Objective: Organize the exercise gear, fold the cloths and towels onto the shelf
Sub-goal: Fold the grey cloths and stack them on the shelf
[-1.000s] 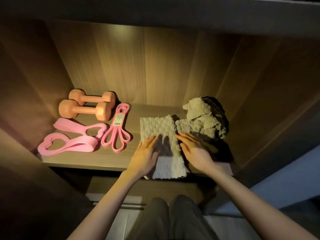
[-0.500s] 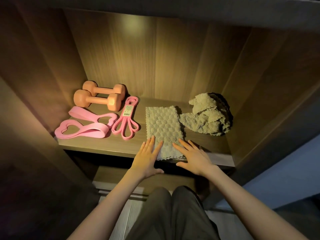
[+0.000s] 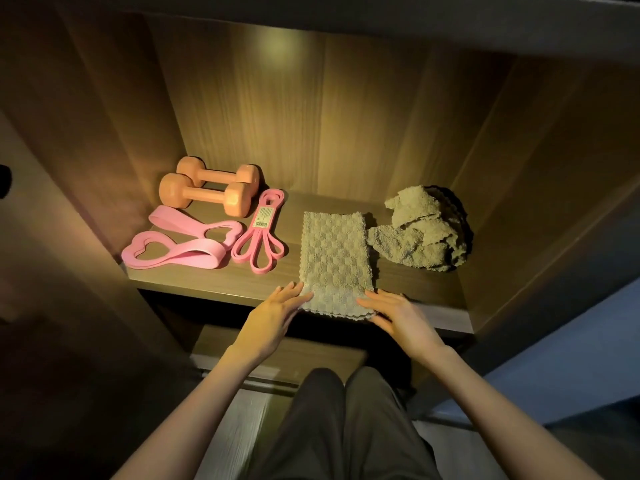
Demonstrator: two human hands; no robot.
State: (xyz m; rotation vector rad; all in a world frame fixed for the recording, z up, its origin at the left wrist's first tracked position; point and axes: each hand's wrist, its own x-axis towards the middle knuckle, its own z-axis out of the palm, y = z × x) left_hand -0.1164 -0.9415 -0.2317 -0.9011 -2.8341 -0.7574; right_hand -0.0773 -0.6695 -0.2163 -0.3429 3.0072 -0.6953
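shelf (image 3: 214,282): dumbbells (image 3: 207,197), pink bands (image 3: 183,249) left; folded cloth (image 3: 334,258) centre, reaching front edge; crumpled towel (image 3: 420,237) right | left hand (image 3: 277,315), right hand (image 3: 398,315): fingers straight, touching cloth's near corners

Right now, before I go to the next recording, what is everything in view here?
dumbbells: two, orange, side by side at the back left of the shelf
wide loop bands: apparently two, pink, front left, overlapping
thin resistance band: one labelled bundle, pink, right of the dumbbells
folded towel: one, grey-beige checked, middle of the shelf, near end at the front edge
crumpled cloth: one, beige, back right corner
shelf: one, brown wood, lit from above
trousers: dark, bottom centre
left hand: fingers straight, touching the towel's near left corner
right hand: fingers straight, at the towel's near right corner
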